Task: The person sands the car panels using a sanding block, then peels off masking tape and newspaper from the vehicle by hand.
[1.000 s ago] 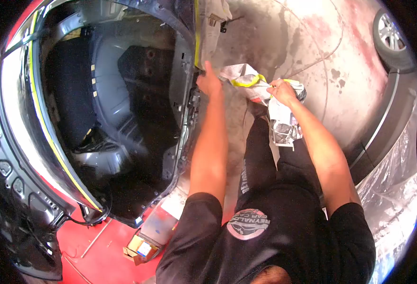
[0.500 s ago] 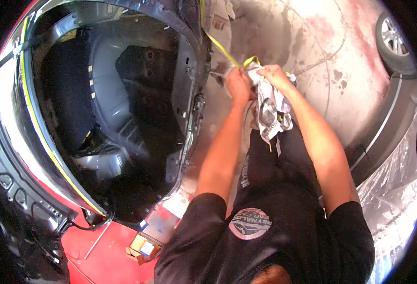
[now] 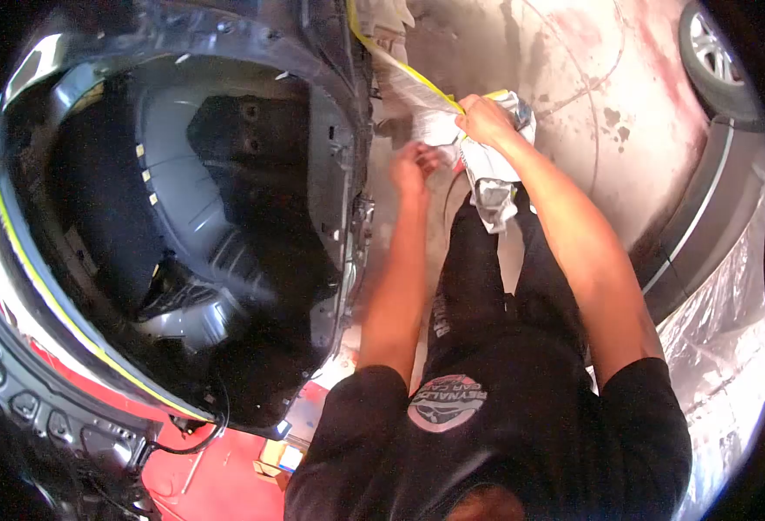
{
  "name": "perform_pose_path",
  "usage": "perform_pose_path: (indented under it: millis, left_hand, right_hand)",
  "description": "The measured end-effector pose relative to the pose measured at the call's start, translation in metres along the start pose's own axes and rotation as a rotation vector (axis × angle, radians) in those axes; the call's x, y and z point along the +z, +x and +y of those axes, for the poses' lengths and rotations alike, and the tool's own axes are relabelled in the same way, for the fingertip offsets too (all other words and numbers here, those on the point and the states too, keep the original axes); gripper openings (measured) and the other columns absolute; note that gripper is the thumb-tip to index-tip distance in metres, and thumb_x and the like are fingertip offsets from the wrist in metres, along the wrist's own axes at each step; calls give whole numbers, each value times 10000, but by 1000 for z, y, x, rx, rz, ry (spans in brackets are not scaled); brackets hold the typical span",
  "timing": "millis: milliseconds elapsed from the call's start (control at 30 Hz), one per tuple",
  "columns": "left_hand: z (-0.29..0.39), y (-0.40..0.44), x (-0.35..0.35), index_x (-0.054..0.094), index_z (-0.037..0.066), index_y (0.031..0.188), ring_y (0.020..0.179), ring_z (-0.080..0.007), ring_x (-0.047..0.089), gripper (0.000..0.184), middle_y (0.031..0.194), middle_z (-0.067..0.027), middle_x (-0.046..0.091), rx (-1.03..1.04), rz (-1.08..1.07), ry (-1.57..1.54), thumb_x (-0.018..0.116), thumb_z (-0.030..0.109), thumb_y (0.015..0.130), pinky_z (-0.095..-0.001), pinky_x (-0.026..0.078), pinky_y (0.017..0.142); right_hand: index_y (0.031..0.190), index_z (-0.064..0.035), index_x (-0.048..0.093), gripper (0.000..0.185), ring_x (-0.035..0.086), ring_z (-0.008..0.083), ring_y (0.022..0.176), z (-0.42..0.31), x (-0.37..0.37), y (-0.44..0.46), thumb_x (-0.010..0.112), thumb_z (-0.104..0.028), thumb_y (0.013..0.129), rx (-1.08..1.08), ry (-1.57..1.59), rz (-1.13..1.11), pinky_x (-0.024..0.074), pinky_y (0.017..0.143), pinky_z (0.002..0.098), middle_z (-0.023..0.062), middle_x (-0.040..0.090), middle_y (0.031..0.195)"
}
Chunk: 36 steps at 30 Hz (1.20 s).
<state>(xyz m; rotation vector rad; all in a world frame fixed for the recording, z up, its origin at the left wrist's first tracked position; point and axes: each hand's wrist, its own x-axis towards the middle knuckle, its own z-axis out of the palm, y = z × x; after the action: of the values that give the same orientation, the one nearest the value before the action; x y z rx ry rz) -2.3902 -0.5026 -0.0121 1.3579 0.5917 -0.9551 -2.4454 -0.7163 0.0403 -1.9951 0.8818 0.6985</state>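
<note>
My right hand [image 3: 485,120] is closed on a crumpled sheet of newspaper [image 3: 494,165], gripping it near its yellow-taped edge. Yellow masking tape [image 3: 422,80] stretches from that hand up and left toward the car body's edge, with pale paper hanging along it. The newspaper's lower end dangles above my legs. Just left of the paper is my left hand [image 3: 415,165], its fingers partly curled and smeared by motion. Whether it touches the paper's edge I cannot tell.
To the left lies an open dark car body [image 3: 183,174] with yellow tape along its rim. A parked car's wheel [image 3: 714,54] and grey sill [image 3: 695,208] stand right, beside clear plastic sheeting [image 3: 730,304]. A small cardboard box [image 3: 271,460] is at lower left. A hose [image 3: 593,113] crosses the floor.
My left hand has come off the taped edge and moved down and left. My right hand has shifted slightly up and left, still holding the newspaper, which is more spread out now.
</note>
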Motion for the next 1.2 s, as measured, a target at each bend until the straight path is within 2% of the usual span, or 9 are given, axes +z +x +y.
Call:
perform_pose_path:
  millis: [67,167,267,367,467,567,967,1067,1200]
  left_hand:
    - [-12,37,-19,591,21,1075,860,-238,621,279,964,-109,606,77,337,80,578,266,942,-390,538,643]
    - [-20,107,-48,579,65,1129,1018,-258,596,360,1092,-113,585,-170,469,174,585,372,941,-479,531,776]
    - [-29,158,-57,579,77,1174,1145,-277,547,399,1177,-107,582,-19,232,-134,541,419,972,-499,480,942]
    - [-53,220,-94,554,74,1276,1177,-301,547,449,1310,-89,555,93,202,-370,502,419,994,-464,448,1026]
    - [-69,231,-109,535,74,1333,1221,-299,540,427,1351,-115,553,286,189,-242,459,349,1016,-460,443,1051]
    - [-77,234,-119,524,59,1357,1210,-305,557,429,1327,-132,573,256,12,-348,454,315,1020,-492,444,1052]
    - [-69,294,-101,545,13,1295,1061,-280,616,372,1213,-123,615,244,80,-249,551,195,971,-425,530,891]
    - [-74,280,-83,555,11,1280,1046,-266,617,358,1203,-117,614,186,135,-115,565,174,961,-402,540,860]
    - [-87,200,-58,568,10,1259,1025,-247,619,340,1190,-109,613,245,391,390,583,146,948,-372,552,819]
  right_hand:
    - [1175,-77,661,353,624,355,1134,0,-7,-2,611,-264,879,-28,20,27,494,961,455,187,667,1172]
    - [1078,-50,693,277,653,387,1043,10,-8,8,602,-183,853,-110,41,93,520,893,469,236,675,1078]
    - [1046,-30,696,262,674,401,916,25,-6,29,622,-171,837,-228,0,80,541,787,486,243,673,978]
    - [980,-16,682,215,673,392,841,39,-4,43,607,-156,836,-326,-10,78,536,732,487,219,647,882]
    - [939,-13,672,181,656,382,791,47,-2,51,597,-141,836,-334,126,45,525,706,487,184,604,816]
    - [948,-13,672,179,645,375,813,50,-2,60,594,-136,845,-413,17,50,517,713,485,170,593,846]
    - [1005,0,672,214,633,383,865,51,10,68,614,-122,840,-542,41,94,510,754,483,177,587,916]
    - [1035,4,675,239,636,381,875,44,-4,66,624,-129,843,-434,21,28,512,762,481,180,595,902]
    - [1019,-13,668,220,634,399,836,61,-28,57,657,-133,835,-468,-54,242,502,743,483,181,598,892]
